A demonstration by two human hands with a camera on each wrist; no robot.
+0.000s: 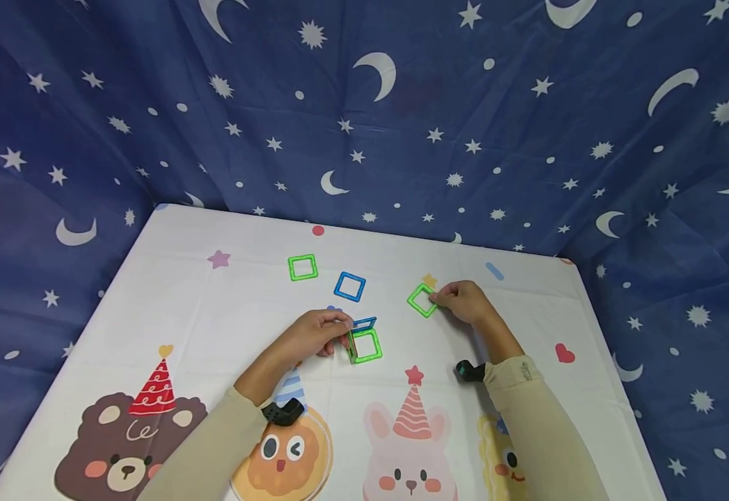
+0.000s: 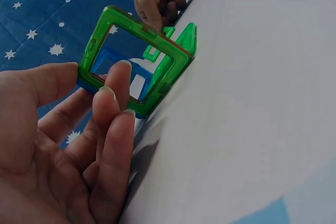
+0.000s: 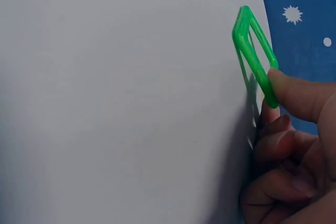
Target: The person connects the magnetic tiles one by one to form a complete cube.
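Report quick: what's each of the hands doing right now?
Left hand: closed, holding the upright green square.
Right hand: closed, pinching a separate green square.

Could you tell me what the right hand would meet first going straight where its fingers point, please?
Beyond its green square, the right hand would likely meet the flat blue square; depth is unclear.

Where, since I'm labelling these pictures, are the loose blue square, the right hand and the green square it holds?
Loose blue square [image 1: 346, 297]: head view, its near edge.
Right hand [image 1: 467, 303]: head view, back of the hand.
Green square [image 3: 255, 70]: right wrist view, middle of one side.
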